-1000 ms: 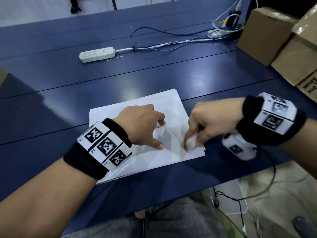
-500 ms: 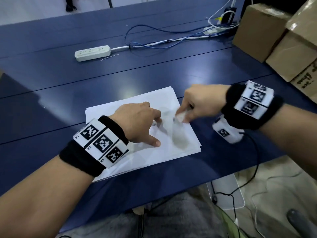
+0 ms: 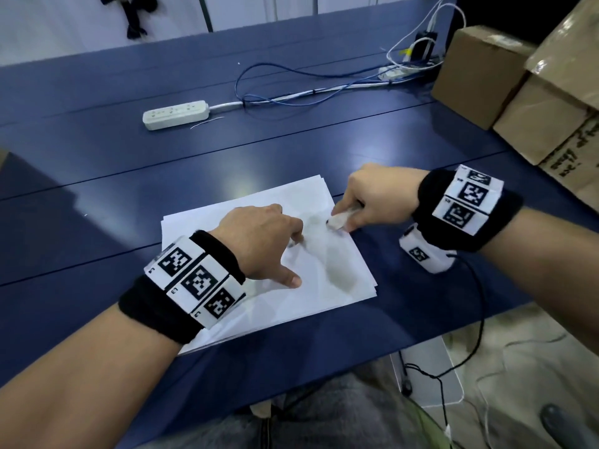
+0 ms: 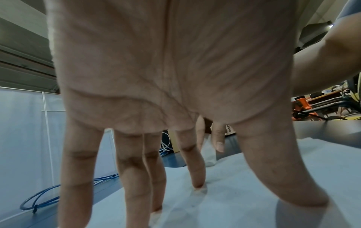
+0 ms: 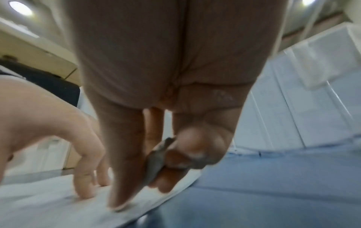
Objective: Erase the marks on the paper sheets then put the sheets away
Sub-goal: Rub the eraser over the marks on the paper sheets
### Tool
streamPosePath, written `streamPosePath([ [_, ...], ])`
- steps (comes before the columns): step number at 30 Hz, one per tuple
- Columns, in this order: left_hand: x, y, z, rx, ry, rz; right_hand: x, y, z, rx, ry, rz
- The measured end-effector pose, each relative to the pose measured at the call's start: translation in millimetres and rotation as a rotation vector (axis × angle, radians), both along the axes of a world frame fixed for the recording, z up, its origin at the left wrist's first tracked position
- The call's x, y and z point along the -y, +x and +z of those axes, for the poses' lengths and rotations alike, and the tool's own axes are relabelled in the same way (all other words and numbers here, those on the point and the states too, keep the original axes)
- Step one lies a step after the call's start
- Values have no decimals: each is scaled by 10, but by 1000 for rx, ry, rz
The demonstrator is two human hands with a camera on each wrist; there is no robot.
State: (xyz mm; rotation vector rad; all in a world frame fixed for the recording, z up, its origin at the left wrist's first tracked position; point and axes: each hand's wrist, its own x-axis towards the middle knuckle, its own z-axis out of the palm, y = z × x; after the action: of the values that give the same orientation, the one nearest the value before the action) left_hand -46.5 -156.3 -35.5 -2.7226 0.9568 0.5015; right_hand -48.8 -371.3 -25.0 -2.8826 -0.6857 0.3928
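Observation:
A stack of white paper sheets lies on the blue table in front of me. My left hand presses down on the top sheet with spread, straight fingers. My right hand pinches a small white eraser and holds it against the sheet's right edge near the far corner. In the right wrist view the eraser sits between thumb and fingers, and the paper lies below. Any marks on the sheet are too faint to make out.
A white power strip with blue and white cables lies farther back on the table. Cardboard boxes stand at the right. A cable from my right wrist hangs off the table's near edge.
My right hand has moved the eraser from the sheet's near right part up to its far right edge. The left hand has stayed pressed on the paper.

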Motion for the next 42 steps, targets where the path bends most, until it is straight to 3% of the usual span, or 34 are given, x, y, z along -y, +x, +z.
streamPosePath([
  [2,-11,0,4,8,2,1,28,-52,-19,-43,10,62],
  [6,-18,-11,-9,6,-5,5,-31,-357,56,-312,24,210],
  [13,0,-32,6,11,-4,7,-8,45,-27,14,11,-2],
  [18,-7,-20,-1,10,6,3,5,-371,16,-311,32,186],
  [23,9,-33,11,12,1,1,23,-14,1,-20,-11,-20],
  [25,5,-31,12,14,4,0,57,32,-32,14,-9,-22],
  [31,2,-28,0,5,4,3,39,-355,46,-334,-2,167],
  [37,5,-51,16,6,4,2,58,-2,16,-47,-60,6],
  [39,-8,-50,6,5,0,11,79,-89,-13,-51,-50,29],
  [42,-10,-43,-4,8,-1,8,65,-335,11,-222,-25,147],
])
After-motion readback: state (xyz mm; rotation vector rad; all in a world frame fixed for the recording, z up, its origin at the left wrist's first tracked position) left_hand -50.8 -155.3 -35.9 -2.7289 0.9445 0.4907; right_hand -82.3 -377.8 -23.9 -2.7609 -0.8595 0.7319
